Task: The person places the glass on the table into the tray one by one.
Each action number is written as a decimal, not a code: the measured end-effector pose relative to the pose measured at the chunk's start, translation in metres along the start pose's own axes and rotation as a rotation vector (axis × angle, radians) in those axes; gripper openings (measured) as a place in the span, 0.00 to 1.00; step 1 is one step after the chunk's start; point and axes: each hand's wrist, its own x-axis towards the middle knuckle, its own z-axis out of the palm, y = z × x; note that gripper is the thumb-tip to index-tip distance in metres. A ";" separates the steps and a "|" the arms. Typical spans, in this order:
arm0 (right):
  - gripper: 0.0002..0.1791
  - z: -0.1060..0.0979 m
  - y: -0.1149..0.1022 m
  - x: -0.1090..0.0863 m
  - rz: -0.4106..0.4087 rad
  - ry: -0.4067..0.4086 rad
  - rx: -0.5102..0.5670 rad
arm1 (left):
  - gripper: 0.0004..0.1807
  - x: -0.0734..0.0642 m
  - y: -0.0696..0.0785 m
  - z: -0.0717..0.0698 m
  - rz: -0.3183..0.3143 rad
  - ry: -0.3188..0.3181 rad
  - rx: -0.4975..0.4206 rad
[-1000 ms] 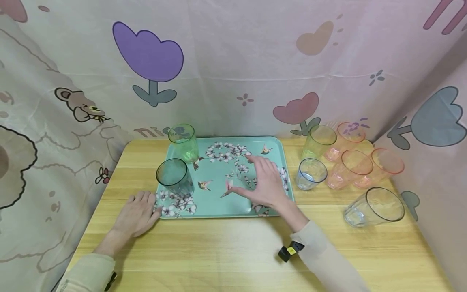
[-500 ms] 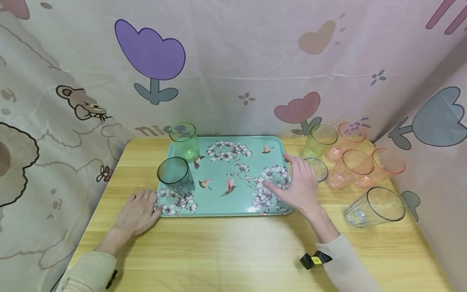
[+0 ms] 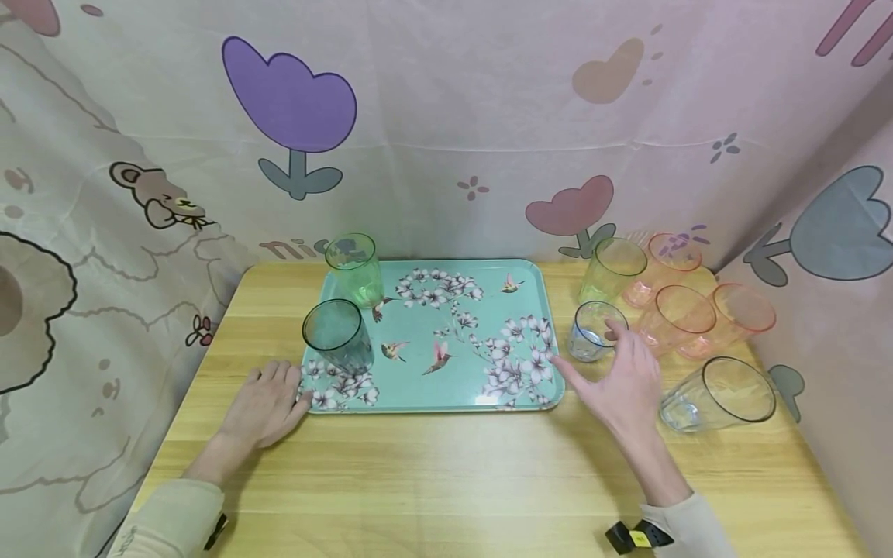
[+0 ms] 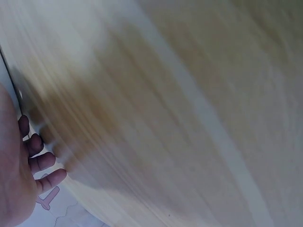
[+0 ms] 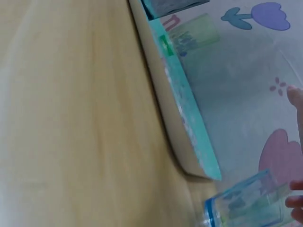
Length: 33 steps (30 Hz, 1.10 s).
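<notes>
My right hand (image 3: 624, 384) hovers at the front right of a small clear glass (image 3: 584, 346) with a bluish rim, thumb and fingers spread apart. Its fingertips overlap that rim in the head view. In the right wrist view the same glass (image 5: 246, 203) stands near the fingers (image 5: 296, 201) at the right edge. My left hand (image 3: 261, 407) rests on the table beside the near left corner of a turquoise tray (image 3: 446, 395), fingers relaxed and holding nothing. Two glasses stand on the tray's left side: a green one (image 3: 361, 285) behind and a dark grey-teal one (image 3: 345, 349) in front.
Right of the tray stand a yellow-green glass (image 3: 598, 280), three orange-pink glasses (image 3: 670, 329) close together, and a tall clear glass (image 3: 705, 407) nearest the front. A printed cloth (image 3: 432, 101) hangs behind the wooden table (image 3: 432, 480) and along its sides.
My right hand has moved right, from over the tray to the small clear glass, with its fingers staying spread. The left hand and the glasses have stayed put.
</notes>
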 end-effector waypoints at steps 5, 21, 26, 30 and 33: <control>0.56 0.000 0.008 -0.006 0.051 0.069 -0.045 | 0.19 0.000 0.000 0.000 -0.003 -0.003 -0.009; 0.55 0.016 0.030 -0.005 0.219 -0.005 -0.119 | 0.19 0.001 0.001 0.001 -0.005 0.004 -0.009; 0.60 0.023 0.035 -0.003 0.276 -0.094 -0.126 | 0.20 0.002 0.000 0.001 -0.012 0.000 -0.020; 0.64 0.028 0.037 -0.001 0.298 -0.125 -0.131 | 0.20 0.001 0.000 0.003 -0.020 -0.015 -0.021; 0.65 0.030 0.038 0.001 0.314 -0.145 -0.143 | 0.21 0.001 0.000 0.002 -0.023 -0.019 -0.022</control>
